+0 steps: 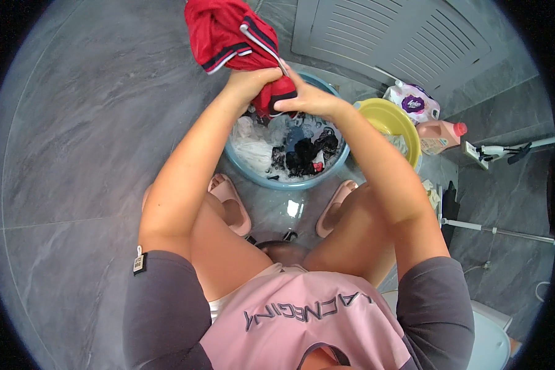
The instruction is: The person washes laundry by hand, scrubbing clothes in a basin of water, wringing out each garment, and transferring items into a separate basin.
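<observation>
A red garment with black and white trim (231, 34) is bunched in both my hands, above the far left part of a round blue basin (283, 184). My left hand (250, 84) grips it from the left, and my right hand (313, 100) closes round its lower part from the right. The upper part of the cloth spreads away from me, past the basin's rim. Sudsy water fills the basin, with a white cloth (251, 151) and dark clothes (303, 157) lying in it. My forearms hide part of the rim.
Right of the basin stands a yellow basin (415, 139) with cloth inside. Beyond it are a white and purple package (413, 102) and a pink bottle with a red cap (439, 135). A grey louvered panel (388, 37) stands at the back. Pink slippers (235, 206) flank the basin's near side.
</observation>
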The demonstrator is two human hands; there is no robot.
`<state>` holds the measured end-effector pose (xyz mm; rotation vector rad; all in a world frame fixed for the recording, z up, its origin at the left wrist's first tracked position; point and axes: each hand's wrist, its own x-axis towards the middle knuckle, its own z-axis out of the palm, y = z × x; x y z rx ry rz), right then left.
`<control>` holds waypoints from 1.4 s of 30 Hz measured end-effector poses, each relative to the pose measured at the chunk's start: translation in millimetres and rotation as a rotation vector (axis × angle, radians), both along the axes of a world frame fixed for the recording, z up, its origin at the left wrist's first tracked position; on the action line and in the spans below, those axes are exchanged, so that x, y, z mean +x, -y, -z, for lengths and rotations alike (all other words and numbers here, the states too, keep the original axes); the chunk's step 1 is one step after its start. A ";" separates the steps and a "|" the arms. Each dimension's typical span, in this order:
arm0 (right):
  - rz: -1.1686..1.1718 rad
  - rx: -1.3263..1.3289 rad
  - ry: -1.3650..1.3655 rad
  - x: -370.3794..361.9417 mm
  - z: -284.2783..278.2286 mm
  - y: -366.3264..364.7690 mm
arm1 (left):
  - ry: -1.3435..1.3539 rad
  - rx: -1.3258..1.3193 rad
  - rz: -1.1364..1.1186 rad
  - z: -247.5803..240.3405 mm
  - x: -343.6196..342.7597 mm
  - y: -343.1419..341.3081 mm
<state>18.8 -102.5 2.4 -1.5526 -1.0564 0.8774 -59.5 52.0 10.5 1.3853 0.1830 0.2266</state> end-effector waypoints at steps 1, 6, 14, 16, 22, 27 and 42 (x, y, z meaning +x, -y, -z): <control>-0.050 0.069 -0.079 -7.5 6.5 -6.4 | 0.062 0.057 0.098 -2.7 -0.5 4.9; 0.078 0.143 -0.504 -34.7 23.4 -19.5 | -0.072 -0.070 0.184 -0.5 -6.2 16.0; 0.216 0.111 -0.369 -48.0 44.5 -24.1 | -0.235 0.488 -0.008 18.0 -1.6 26.2; 0.264 0.093 -0.343 -51.8 50.3 -21.5 | -0.263 0.600 -0.030 26.4 -5.5 40.6; 0.275 0.245 -0.178 -51.7 62.9 -18.5 | -0.003 0.690 -0.167 72.9 9.6 46.6; 0.242 0.100 -0.189 -42.1 45.2 -12.5 | -0.255 0.434 -0.102 6.0 -6.6 49.8; 0.123 0.530 -1.333 -62.9 -13.8 -38.2 | 0.019 -0.141 -0.187 -4.5 -5.0 9.9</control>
